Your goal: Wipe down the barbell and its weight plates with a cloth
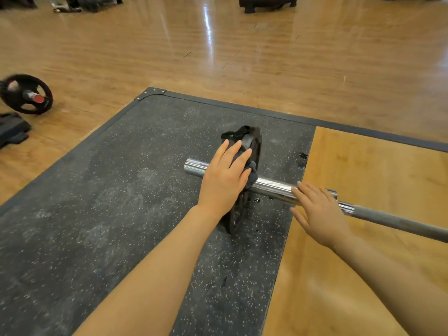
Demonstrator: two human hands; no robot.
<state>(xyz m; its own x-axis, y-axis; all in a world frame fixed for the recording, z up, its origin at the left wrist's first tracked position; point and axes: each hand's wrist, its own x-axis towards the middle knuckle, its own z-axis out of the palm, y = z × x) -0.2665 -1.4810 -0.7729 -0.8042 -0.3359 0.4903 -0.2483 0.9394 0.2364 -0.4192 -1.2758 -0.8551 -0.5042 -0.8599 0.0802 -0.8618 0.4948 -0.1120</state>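
A barbell [274, 186] lies across the lifting platform, its chrome sleeve pointing left and its grey shaft running off to the right. One black weight plate [238, 214] stands on the sleeve. My left hand [224, 177] presses a dark cloth [238, 137] flat against the outer face of the plate, fingers spread over the sleeve. My right hand [317, 209] rests with fingers apart on the sleeve near its collar, holding nothing.
The plate stands on a black speckled rubber mat [109, 190] beside the platform's wooden panel [363, 170]. Another barbell end with a black plate [26, 94] lies on the wood floor at far left, next to dark equipment [12, 129]. More gear lines the far wall.
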